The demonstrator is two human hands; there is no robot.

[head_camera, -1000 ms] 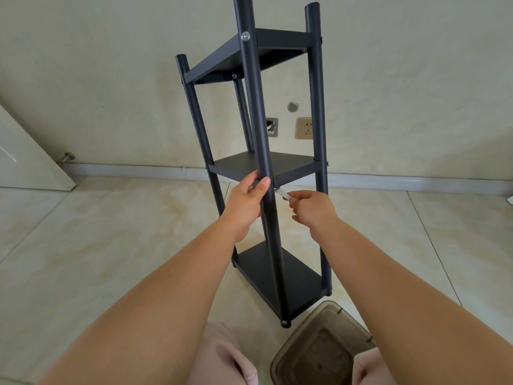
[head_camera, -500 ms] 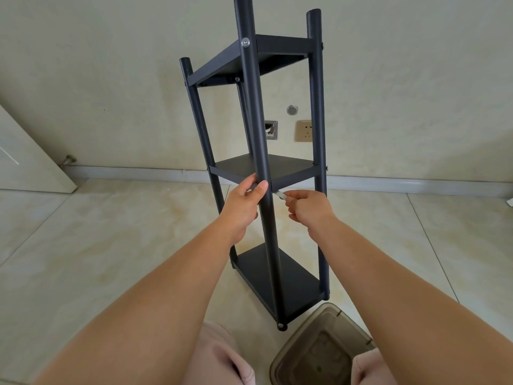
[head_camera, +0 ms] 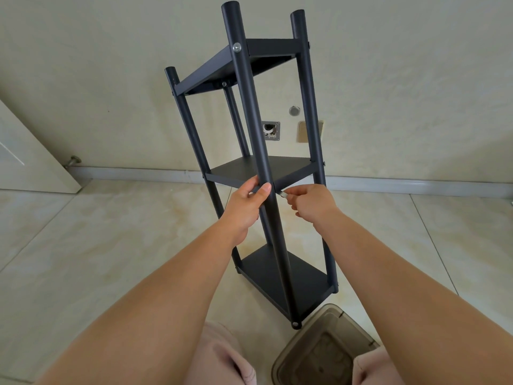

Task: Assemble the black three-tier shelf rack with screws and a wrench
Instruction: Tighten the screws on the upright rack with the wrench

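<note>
Head view looks down on the black three-tier shelf rack, standing upright on a pale tiled floor close to a cream wall, all four posts and three shelves in place. At the nearest post, level with the middle shelf, the left hand curls its fingers round the post, thumb tip lying across the front. Just right of that post, the right hand pinches a small silvery tool between thumb and fingers, its tip against the post; its exact shape is too small to tell. A silver screw head shows on the near post at the top shelf. Near the rack's foot, a translucent brown container sits on the floor between pink-clad knees. Far left stands a white door.
</note>
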